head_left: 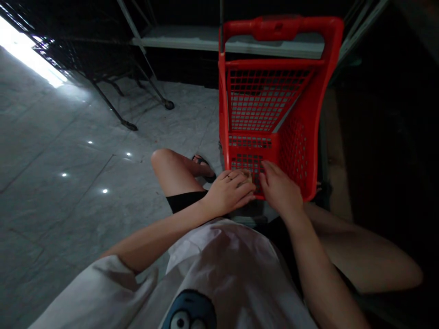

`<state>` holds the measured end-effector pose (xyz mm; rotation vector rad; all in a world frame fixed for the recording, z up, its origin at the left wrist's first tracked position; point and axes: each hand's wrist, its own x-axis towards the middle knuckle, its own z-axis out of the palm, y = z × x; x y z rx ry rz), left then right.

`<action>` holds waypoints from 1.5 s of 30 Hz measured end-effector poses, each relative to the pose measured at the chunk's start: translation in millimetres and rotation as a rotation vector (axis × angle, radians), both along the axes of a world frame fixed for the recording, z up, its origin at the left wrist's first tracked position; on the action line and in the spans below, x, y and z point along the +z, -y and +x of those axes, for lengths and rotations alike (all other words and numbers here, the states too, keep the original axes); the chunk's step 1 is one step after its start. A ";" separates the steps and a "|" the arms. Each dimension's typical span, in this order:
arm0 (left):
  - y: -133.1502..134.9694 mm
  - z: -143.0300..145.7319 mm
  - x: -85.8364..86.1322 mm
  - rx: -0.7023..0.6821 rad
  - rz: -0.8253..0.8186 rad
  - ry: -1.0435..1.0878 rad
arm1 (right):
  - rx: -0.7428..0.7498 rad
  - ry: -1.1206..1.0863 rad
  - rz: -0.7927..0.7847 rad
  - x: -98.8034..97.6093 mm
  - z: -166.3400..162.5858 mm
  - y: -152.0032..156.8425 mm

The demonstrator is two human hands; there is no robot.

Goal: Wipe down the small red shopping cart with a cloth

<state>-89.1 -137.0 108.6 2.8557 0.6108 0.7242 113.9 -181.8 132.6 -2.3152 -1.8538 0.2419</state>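
In front of me stands a red plastic shopping basket (317, 119) with mesh walls and a tall handle (277, 28). My left hand (229, 193), with a ring on one finger, is curled at its near left rim. Under those fingers shows a bit of a small tan thing (248, 176), perhaps crumpled cloth; most of it is covered, so its kind is unclear. My right hand (281, 188) reaches over the near rim into the basket. Its fingers are stretched forward with the thumb apart, and nothing shows in it.
Behind the basket runs a pale shelf edge (181, 43). A dark metal rack with thin legs and a caster (169, 104) stands at the left on grey tiles (68, 219). My sandalled foot (205, 168) rests beside the basket. The right side is very dark.
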 end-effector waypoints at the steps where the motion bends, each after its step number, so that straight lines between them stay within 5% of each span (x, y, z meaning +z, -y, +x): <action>1: -5.8 0.9 -2.0 0.007 0.013 0.004 | -0.023 -0.009 -0.077 2.0 -6.7 2.6; 8: -77.4 -7.4 9.0 0.101 -0.061 0.064 | -0.038 0.068 -0.266 12.3 -0.4 -3.4; 16: -261.4 48.2 -3.1 0.116 -0.233 0.325 | -0.093 0.079 -0.264 6.1 12.8 -42.9; 19: -299.2 67.2 -14.9 0.078 -0.293 0.392 | -0.115 0.095 -0.230 6.2 21.0 -67.0; 23: -269.4 72.3 -28.4 0.072 -0.316 0.512 | -0.133 0.068 -0.232 5.6 28.7 -93.2; 26: -190.2 63.9 -37.8 0.152 -0.319 0.644 | -0.145 0.047 -0.246 4.2 30.7 -100.9; 30: -71.7 54.4 -42.6 0.425 -0.449 0.686 | -0.142 0.049 -0.231 2.0 31.1 -96.0; 33: -34.9 57.0 -39.1 0.597 -0.462 0.708 | -0.099 0.089 -0.246 2.1 30.4 -87.1; 36: -64.4 64.9 -35.7 0.545 -0.407 0.688 | 0.091 0.141 -0.326 3.6 29.5 -77.8; 39: -136.2 74.3 -33.8 0.384 -0.410 0.686 | 0.242 0.184 -0.403 5.0 28.8 -71.8; 42: -205.7 85.8 -30.5 0.286 -0.432 0.679 | 0.264 0.207 -0.419 5.3 27.4 -71.7; 45: -231.2 93.3 -26.9 0.268 -0.433 0.688 | 0.176 0.215 -0.360 5.5 25.1 -76.1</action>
